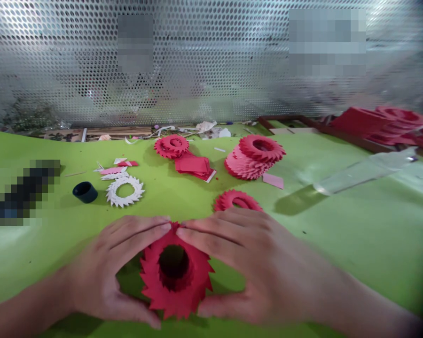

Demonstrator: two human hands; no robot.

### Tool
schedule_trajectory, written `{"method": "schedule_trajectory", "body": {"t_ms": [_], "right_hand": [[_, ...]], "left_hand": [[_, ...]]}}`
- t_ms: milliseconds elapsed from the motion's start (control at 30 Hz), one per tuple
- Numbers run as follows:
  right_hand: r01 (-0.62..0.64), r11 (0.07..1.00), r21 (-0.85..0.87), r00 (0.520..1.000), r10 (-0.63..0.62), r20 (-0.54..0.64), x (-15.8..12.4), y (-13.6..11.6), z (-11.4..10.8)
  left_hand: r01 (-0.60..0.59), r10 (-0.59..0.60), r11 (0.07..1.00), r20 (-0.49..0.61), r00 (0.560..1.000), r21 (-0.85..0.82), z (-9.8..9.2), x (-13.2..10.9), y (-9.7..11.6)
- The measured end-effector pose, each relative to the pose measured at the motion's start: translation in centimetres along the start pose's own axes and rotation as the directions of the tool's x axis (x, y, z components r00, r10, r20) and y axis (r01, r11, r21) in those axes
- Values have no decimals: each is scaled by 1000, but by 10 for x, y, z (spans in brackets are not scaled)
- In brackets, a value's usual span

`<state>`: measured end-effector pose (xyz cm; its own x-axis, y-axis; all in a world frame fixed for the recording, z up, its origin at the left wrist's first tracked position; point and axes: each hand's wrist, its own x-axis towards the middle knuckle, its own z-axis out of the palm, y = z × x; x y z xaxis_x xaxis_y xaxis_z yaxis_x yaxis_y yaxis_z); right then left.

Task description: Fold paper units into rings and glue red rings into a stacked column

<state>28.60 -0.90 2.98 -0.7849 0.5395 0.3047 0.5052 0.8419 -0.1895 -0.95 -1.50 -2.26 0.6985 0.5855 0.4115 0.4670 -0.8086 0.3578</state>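
Observation:
A stack of red toothed paper rings [176, 300] stands on the green tabletop in front of me, its round hole facing up and toward me. My left hand [104, 267] curves around its left side, fingertips at the far rim and thumb near the front. From the right, my right hand [255, 265] grips it the same way, its fingertips almost meeting the left ones. Behind my right hand lies another red toothed ring [234, 197], partly hidden by the fingers. A white toothed paper ring [129, 199] lies flat beyond my left hand.
Left sits a dark cylindrical ring [85, 192]. Further back are red paper rings [164, 148], red paper pieces [193, 165] and a pink-and-red ring stack [245, 162]. At right lie a clear plastic bottle [366, 171] and a tray [352, 137] with red paper pieces. Perforated metal stands behind.

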Motion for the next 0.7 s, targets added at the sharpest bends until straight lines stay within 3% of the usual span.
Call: {"method": "schedule_trajectory", "body": {"t_ms": [333,533,700], "right_hand": [[-22,1000,17,1000,22,15,1,1,1],[-131,975,177,987,110,121,4,15,7],[-116,952,284,993,107,47,6,20,13]], "left_hand": [[34,-32,998,26,999,-44,1,-3,-3],[203,-186,964,110,976,-171,5,0,-9],[294,-254,912,168,952,-287,8,0,-11]]}}
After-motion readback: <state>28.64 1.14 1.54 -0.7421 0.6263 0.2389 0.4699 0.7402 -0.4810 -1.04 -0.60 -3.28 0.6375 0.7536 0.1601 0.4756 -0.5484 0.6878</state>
